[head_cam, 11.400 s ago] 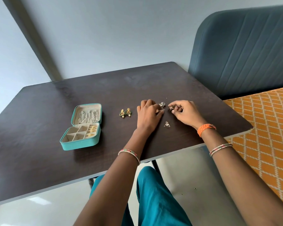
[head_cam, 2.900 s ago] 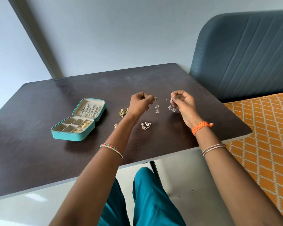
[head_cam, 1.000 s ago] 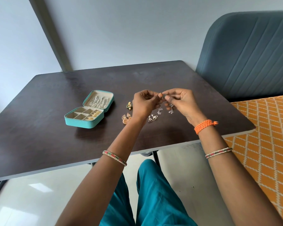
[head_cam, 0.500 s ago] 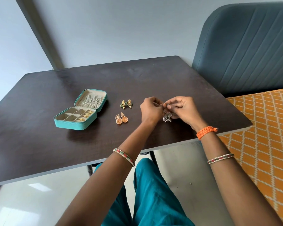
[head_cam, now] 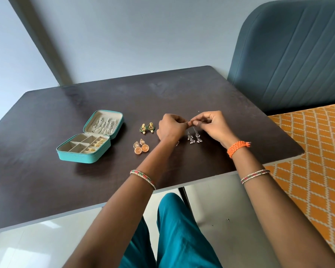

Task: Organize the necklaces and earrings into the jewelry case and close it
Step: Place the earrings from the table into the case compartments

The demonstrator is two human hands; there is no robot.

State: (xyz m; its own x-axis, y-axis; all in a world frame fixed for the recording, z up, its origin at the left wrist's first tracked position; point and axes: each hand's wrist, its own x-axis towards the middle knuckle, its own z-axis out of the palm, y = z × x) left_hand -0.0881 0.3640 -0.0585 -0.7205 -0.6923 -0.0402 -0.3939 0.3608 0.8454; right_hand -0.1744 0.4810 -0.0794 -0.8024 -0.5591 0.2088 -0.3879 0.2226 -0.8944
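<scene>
1. Your two hands meet over the middle of the dark table [head_cam: 182, 89], fingertips drawn together. Your left hand [head_cam: 170, 128] and right hand [head_cam: 211, 125] each pinch the top of the silver drop earrings [head_cam: 194, 136], a pair of two that hangs side by side just below the grip.

2. Both hands are curled, knuckles up, wrists raised off the tabletop. An orange woven band [head_cam: 237, 148] circles your right wrist, with one beaded bangle [head_cam: 254, 176] farther down that forearm. One matching bangle [head_cam: 143, 177] sits on your left forearm.

3. Two more pairs lie on the table left of your left hand. The green-and-gold earrings [head_cam: 147, 128], two of them, lie just beside it. The round gold earrings [head_cam: 140, 147], also two, lie nearer you, by your left wrist.

4. One teal jewelry case [head_cam: 85, 144] stands open well to the left of the grip, apart from all three pairs. Its raised lid [head_cam: 104, 122] carries several silver chains, too fine to count. Its divided tray [head_cam: 79, 145] holds small gold pieces in the right-hand compartments.

5. One blue-grey padded chair [head_cam: 294, 51] stands at the far right of the table. An orange patterned cloth [head_cam: 317, 151] lies on the right.
</scene>
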